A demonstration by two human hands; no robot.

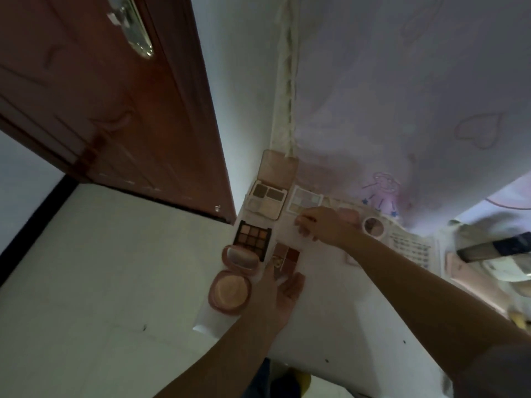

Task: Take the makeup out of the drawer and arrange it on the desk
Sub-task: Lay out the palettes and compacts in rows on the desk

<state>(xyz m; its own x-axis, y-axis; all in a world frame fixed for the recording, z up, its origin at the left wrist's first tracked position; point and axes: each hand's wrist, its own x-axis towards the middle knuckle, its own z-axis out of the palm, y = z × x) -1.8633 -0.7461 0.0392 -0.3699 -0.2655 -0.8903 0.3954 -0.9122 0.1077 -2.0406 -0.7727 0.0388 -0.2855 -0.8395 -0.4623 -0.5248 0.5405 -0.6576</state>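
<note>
White tabletop (330,297), smooth and matte, carries a cluster of open makeup at its far left corner, hard against the wall. No drawer shows in this view.

Left hand (280,297): fingers straight and spread, holding nothing, fingertips touching the near edge of a small square palette (286,255) with dark red and brown pans. Right hand (319,224): fingers curled downward just beside a pale pastel palette (304,200); whether it pinches anything cannot be told, the frame is blurred there.

Risks, as judged from the layout:
- Round pink powder compact (230,291), lid hinged open, sits at the left edge of the tabletop; a sideways nudge from the left hand could send it to the floor.
- Items lie close or touching; sliding the small square palette could knock the dark nine-pan palette (253,237) beside it.
- Tan four-pan palette (267,201) stands with its lid up against the wall; a bump could snap it shut.
- Pressed powders are brittle; a drop would likely crack them.

Shapes and surfaces: rectangular hard plastic cases, glossy round compact, chalky pans in browns and beiges. Further right, a small round pink pot (373,224), lid off, and a flat printed sheet (411,248).
</note>
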